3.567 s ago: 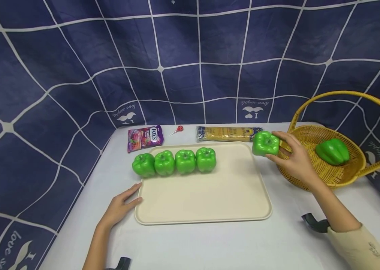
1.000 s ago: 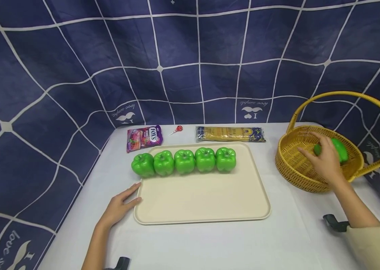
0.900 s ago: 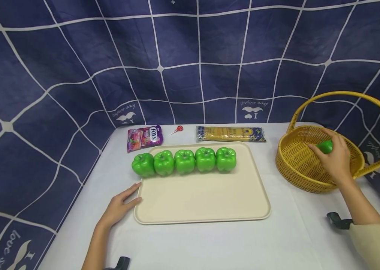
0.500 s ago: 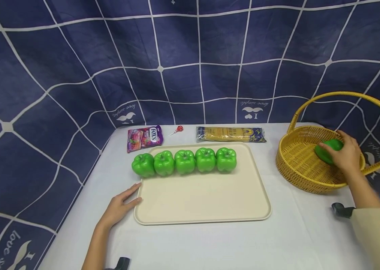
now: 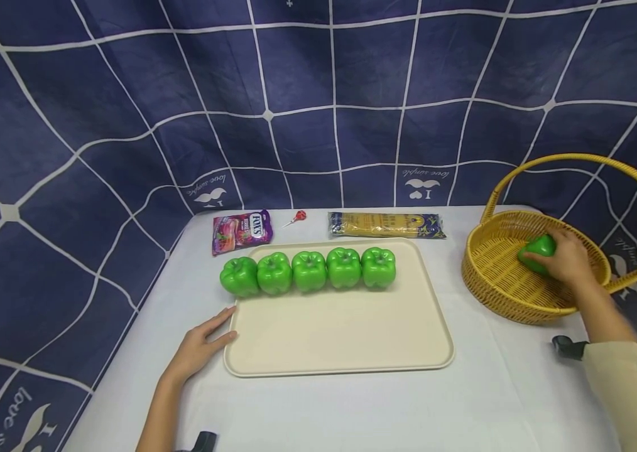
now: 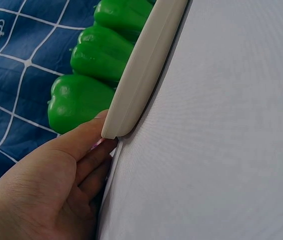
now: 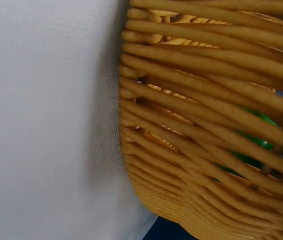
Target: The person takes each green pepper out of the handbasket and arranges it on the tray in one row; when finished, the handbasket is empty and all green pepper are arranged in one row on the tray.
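Observation:
My right hand [image 5: 570,257] is inside the yellow wicker basket [image 5: 485,282] and grips a green bell pepper [image 5: 538,252], its thumb on the near side. In the right wrist view the woven basket wall [image 7: 191,100] hides the hand, and only bits of the green pepper [image 7: 254,155] show through the gaps. Several green bell peppers [image 5: 310,271] stand in a row along the back of the cream tray [image 5: 347,333]. At the tray's left edge rests my left hand [image 5: 196,348], fingers extended. The left wrist view shows this hand [image 6: 56,185] touching the tray's corner [image 6: 126,110].
Behind the tray lie a purple candy bag [image 5: 242,231], a red lollipop [image 5: 299,216] and a yellow packet of pasta [image 5: 386,225]. The basket's tall handle [image 5: 595,157] arches over its opening. A dark blue gridded cloth [image 5: 307,144] hangs behind the white table.
A further pepper was set at the right end of the tray's row. My right hand went back into the basket and took hold of the pepper there, shifting it left. My left hand stayed put.

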A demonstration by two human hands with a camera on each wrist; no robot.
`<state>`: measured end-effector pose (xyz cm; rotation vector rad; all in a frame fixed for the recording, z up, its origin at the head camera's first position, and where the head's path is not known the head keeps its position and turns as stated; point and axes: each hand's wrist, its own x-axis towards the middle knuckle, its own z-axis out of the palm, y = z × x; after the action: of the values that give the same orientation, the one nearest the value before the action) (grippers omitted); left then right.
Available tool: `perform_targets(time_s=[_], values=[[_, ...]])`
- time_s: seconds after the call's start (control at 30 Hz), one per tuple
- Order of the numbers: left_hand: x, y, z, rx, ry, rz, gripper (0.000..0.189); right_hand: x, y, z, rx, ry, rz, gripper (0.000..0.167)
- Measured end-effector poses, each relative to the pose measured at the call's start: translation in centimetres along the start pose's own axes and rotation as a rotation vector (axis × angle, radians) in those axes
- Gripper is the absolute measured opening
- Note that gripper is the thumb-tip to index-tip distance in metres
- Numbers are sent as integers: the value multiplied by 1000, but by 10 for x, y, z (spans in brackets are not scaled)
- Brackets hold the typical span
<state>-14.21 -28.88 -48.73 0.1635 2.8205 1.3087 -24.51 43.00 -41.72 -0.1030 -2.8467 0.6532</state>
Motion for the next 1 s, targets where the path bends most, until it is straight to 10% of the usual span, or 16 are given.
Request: perform_targets(time_s=[0.37, 1.0], values=[[0, 0, 0, 1, -1, 4, 59, -8, -5, 4, -16, -28, -133, 75], [0, -1, 0, 13, 1, -4, 59, -64, -67, -1, 225, 181, -208, 76]])
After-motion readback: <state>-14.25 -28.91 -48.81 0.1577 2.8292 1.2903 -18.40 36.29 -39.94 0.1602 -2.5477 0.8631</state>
